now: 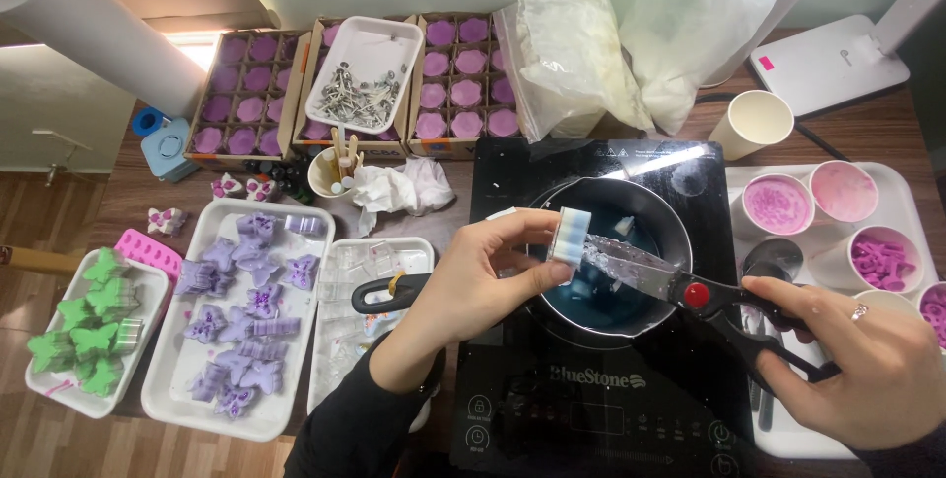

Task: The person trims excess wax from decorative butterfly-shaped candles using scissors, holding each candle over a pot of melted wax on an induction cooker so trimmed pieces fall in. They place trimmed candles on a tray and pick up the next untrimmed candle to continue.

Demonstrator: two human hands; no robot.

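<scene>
The left hand point(473, 276) pinches a small wax block point(571, 235) between thumb and fingertips, held above the dark pot point(670, 217) on the black cooktop point(512, 182). The block is pale, banded white and light blue. The right hand point(867, 360), closed on the scissors point(690, 291), sets the blades against the block.

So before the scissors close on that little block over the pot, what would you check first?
1. Block held firmly by the left hand: ok, pinched between thumb and fingers.
2. Scissors in the right hand: ok, fingers through the handles, blades against the block.
3. Block above the pot so pieces drop in: ok.
4. Fingertips clear of the blades: cannot tell, they sit very close.
5. Pot resting flat on the black cooktop: ok.
6. Cooktop heating or off: cannot tell.
</scene>
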